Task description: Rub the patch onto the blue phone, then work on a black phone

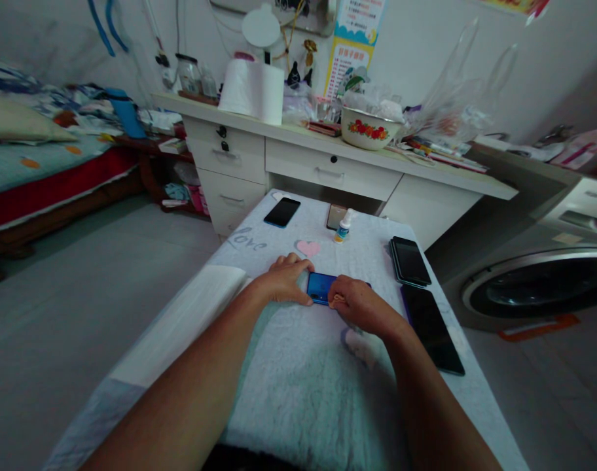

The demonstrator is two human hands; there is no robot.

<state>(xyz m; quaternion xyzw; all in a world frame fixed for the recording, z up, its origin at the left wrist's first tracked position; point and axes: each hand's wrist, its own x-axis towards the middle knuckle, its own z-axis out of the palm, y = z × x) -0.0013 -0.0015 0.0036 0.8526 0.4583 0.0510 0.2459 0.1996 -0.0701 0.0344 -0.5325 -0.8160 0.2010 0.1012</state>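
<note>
A blue phone (319, 288) lies back side up on the cloth-covered table, its camera end to the left. My left hand (287, 280) grips that end between thumb and forefinger, at its two corners. My right hand (357, 301) is closed over the phone's other half, with a bit of crumpled orange-tan cloth (336, 299) showing under the fingers against the phone's back. Part of the phone is hidden beneath this hand. Beyond it stands a small white spray bottle (343, 227) with a blue label, close to a gold-toned phone (336, 216).
A dark-screened phone (282, 212) lies at the far left of the table. Stacked devices (410, 260) and a black tablet (433, 327) lie along the right edge. White folded material (185, 320) runs along the left edge. A desk (298, 154) stands behind, a washing machine (548, 261) at right.
</note>
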